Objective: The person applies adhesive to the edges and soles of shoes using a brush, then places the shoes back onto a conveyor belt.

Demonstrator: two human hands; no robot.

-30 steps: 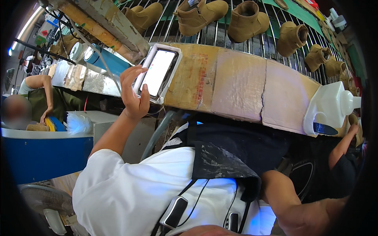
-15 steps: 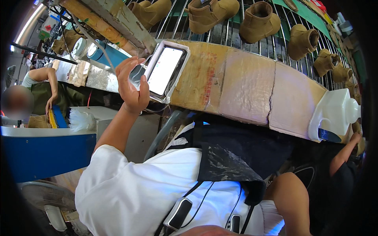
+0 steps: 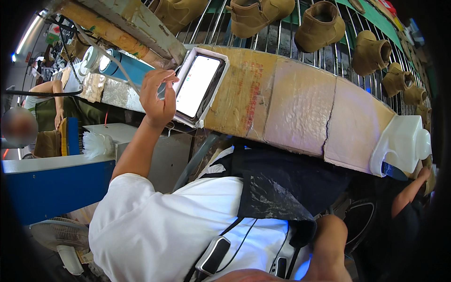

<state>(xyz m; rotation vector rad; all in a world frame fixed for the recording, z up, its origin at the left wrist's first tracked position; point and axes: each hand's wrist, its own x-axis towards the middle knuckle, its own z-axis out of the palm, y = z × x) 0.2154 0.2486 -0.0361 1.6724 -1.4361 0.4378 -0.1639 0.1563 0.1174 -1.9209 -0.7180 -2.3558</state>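
Beside the phone (image 3: 196,87), my left hand (image 3: 159,98) is raised with its fingers curved and the thumb close to the index finger. A gap shows between thumb and fingers, and I see nothing held in it. The phone lies with a bright white screen in an open pale box (image 3: 224,66) at the left end of the cardboard-covered bench. The fingertips are close to the box's left edge; whether they touch it I cannot tell. My right arm (image 3: 331,239) bends down at the lower right, and its hand is out of sight.
Tan ankle boots (image 3: 320,26) stand on a metal rod rack (image 3: 282,40) beyond the cardboard (image 3: 300,103). A white plastic container (image 3: 404,141) is at the bench's right end. A blue cylinder (image 3: 123,66) lies left. Co-workers' arms (image 3: 56,101) show at both sides; a fan (image 3: 61,232) stands lower left.
My left thumb has come closer to the fingers, beside the phone. My right arm has shifted left. The view has moved slightly, and the co-worker's boot at left shows more.
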